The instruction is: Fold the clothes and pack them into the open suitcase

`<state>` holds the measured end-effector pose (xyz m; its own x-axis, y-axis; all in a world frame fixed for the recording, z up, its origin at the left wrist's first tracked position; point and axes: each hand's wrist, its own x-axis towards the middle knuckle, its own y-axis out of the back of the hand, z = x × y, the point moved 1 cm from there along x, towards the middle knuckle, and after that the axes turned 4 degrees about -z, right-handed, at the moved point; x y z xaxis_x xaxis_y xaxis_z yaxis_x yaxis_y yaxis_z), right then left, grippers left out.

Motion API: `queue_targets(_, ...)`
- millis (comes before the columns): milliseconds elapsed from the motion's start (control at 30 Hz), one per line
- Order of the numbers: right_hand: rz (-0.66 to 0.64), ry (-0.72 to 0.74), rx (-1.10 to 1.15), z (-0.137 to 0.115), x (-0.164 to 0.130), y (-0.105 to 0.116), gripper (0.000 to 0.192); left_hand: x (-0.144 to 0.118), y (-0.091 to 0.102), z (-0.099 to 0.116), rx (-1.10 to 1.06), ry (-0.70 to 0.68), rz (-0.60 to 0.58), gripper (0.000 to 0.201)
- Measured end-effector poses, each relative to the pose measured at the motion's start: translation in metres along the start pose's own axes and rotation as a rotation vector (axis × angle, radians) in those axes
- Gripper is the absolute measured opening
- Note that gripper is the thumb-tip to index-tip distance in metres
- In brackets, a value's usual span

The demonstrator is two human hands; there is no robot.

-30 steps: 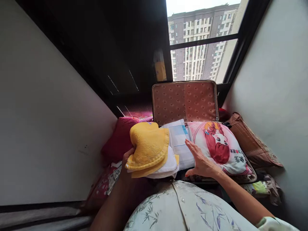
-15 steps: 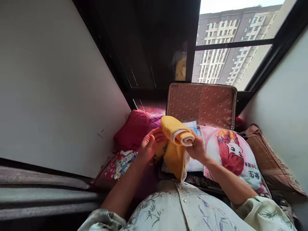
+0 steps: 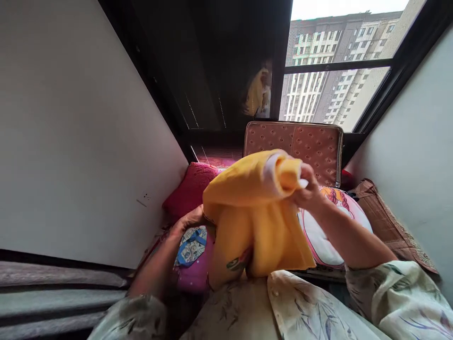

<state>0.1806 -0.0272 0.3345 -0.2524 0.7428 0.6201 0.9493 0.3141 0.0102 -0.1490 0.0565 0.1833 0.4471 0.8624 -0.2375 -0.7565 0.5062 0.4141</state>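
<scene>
A yellow garment [image 3: 244,189] with a pale lining hangs spread between my hands, in front of my body. My right hand [image 3: 308,191] grips its rolled end, where the whitish inside shows. At the other side, my left hand [image 3: 193,218] has hold of the garment's edge; its fingertips are hidden behind the fabric. The lower part drapes down in loose folds, with a small dark green and red print on it. Behind the garment stands an open suitcase lid [image 3: 318,156] with a patterned brown lining.
A pink-and-white printed pillow [image 3: 325,236] lies at the right beside a brown woven mat or bag [image 3: 392,222]. Left of the garment are a crimson cushion [image 3: 182,191] and a purple cloth [image 3: 193,278] with a blue-patterned piece on it. Walls close in on both sides; a window is ahead.
The yellow garment has opened out from a compact roll and moved up and left. My left hand, earlier open beside it, now grips its edge. My right hand has risen with the rolled end.
</scene>
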Motion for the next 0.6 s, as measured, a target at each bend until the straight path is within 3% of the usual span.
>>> queue_targets(67, 0.170, -0.100, -0.043, -0.010, -0.007, 0.031, 0.046, -0.009, 0.016, -0.004, -0.079, 0.014, -0.050, 0.045)
queue_targets(167, 0.409, -0.225, -0.072, -0.025, -0.032, 0.075, 0.040, -0.026, 0.045, 0.011, -0.195, -0.068, 0.065, 0.046)
queue_targets(233, 0.588, -0.257, -0.116, -0.040, -0.056, 0.098, 0.044, -0.039, 0.059, 0.037, -0.114, -0.124, 0.106, 0.041)
queue_targets(300, 0.732, -0.298, -0.217, -0.059, -0.084, 0.114, 0.043, -0.051, 0.064, 0.073, 0.011, -0.147, 0.064, 0.034)
queue_targets(400, 0.849, -0.366, -0.389, -0.093, -0.124, 0.134, 0.044, -0.055, 0.063, 0.131, 0.073, -0.189, -0.017, 0.040)
queue_targets(500, 0.876, -0.406, -0.509, -0.113, -0.148, 0.164, 0.043, -0.025, 0.055, 0.181, 0.156, -0.259, -0.110, 0.050)
queue_targets(600, 0.881, -0.527, -0.501, -0.098, -0.161, 0.208, 0.033, 0.041, 0.029, 0.209, 0.384, -0.263, -0.227, 0.040)
